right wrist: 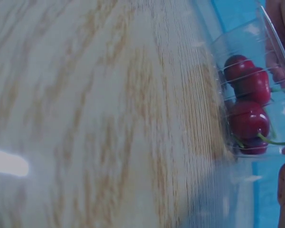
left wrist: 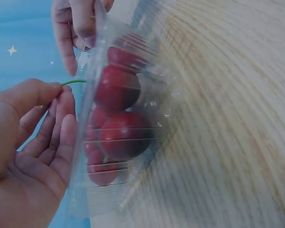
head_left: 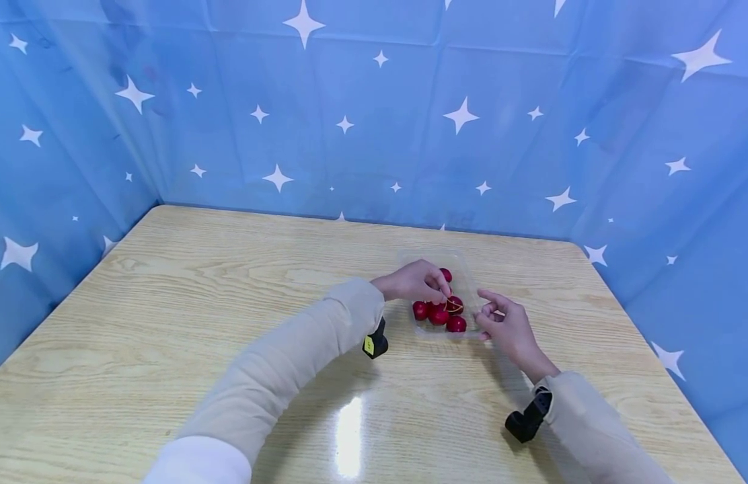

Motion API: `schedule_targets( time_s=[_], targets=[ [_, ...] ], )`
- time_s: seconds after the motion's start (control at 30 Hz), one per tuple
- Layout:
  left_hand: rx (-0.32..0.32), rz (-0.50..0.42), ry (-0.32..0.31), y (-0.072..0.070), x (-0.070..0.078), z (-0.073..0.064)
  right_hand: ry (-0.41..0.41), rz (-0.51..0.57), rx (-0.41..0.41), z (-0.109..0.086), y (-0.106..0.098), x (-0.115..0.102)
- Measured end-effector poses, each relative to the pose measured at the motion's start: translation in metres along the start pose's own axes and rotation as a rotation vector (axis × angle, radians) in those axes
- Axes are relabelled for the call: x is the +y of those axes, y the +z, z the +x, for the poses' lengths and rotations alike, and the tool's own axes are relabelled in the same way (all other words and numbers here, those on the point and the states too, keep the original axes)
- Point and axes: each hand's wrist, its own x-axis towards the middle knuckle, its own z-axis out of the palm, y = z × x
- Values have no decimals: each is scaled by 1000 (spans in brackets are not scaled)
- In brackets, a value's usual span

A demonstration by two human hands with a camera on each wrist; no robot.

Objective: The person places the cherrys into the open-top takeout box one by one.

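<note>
A clear plastic container holds several dark red cherries with thin green stems. My left hand reaches over its left side. In the left wrist view, the thumb and forefinger pinch a green cherry stem; its lower end is hidden behind the container wall. My right hand is at the container's right edge, with thumb and fingers bent about the rim. The right wrist view shows cherries through the clear wall, with only part of each hand visible at the right edge.
The container stands on a light wood-grain table. A blue curtain with white stars hangs behind and along both sides. Black wrist cameras are strapped beneath the sleeves. A bright glare patch lies on the near part of the tabletop.
</note>
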Motion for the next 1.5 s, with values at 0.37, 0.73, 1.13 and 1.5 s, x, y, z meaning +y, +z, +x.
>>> schedule_targets(
  time_s=[0.37,0.73,1.13,1.5],
  targets=[
    [21,44,36,2,-1,1,-12,12,-1,2,1,-2],
    [110,88,56,3,-6,3,-8,15,-1,2,3,-2],
    [380,2,118,8,-12,-7,-15,4,-23,2,1,-3],
    [676,64,248,6,-32,-23,21,5,-88,1,-2,-3]
  ],
)
